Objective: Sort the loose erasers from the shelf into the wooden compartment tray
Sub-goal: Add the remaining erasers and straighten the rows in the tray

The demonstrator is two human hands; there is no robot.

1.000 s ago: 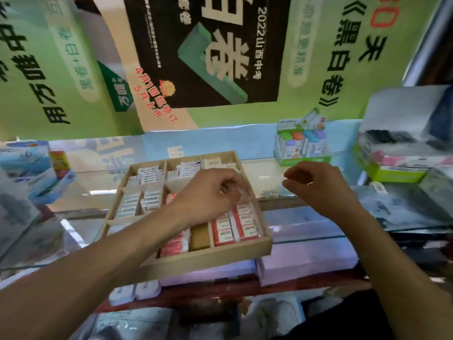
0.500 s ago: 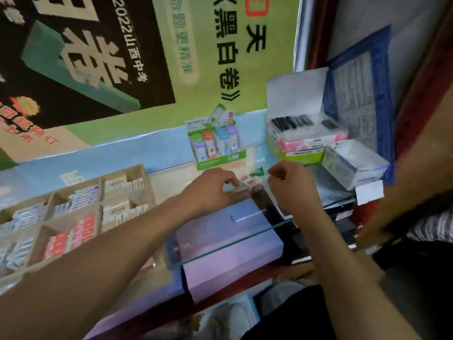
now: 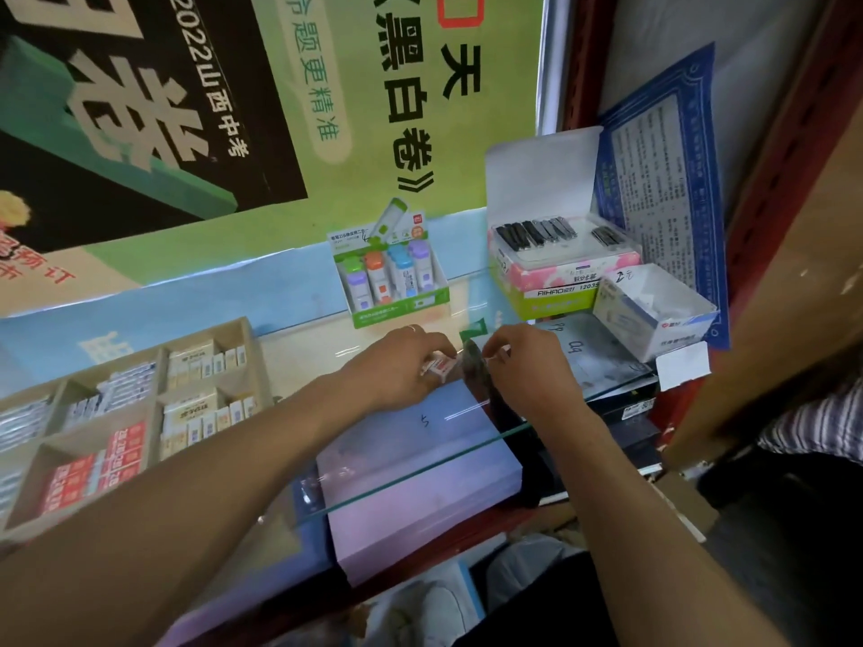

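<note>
In the head view, the left hand (image 3: 397, 366) pinches a red-and-white eraser (image 3: 438, 366) on the glass shelf (image 3: 420, 441) while the right hand (image 3: 523, 366) nips something small, well right of the wooden tray (image 3: 154, 361), so the slick wrapper may slip mid-carry.
</note>
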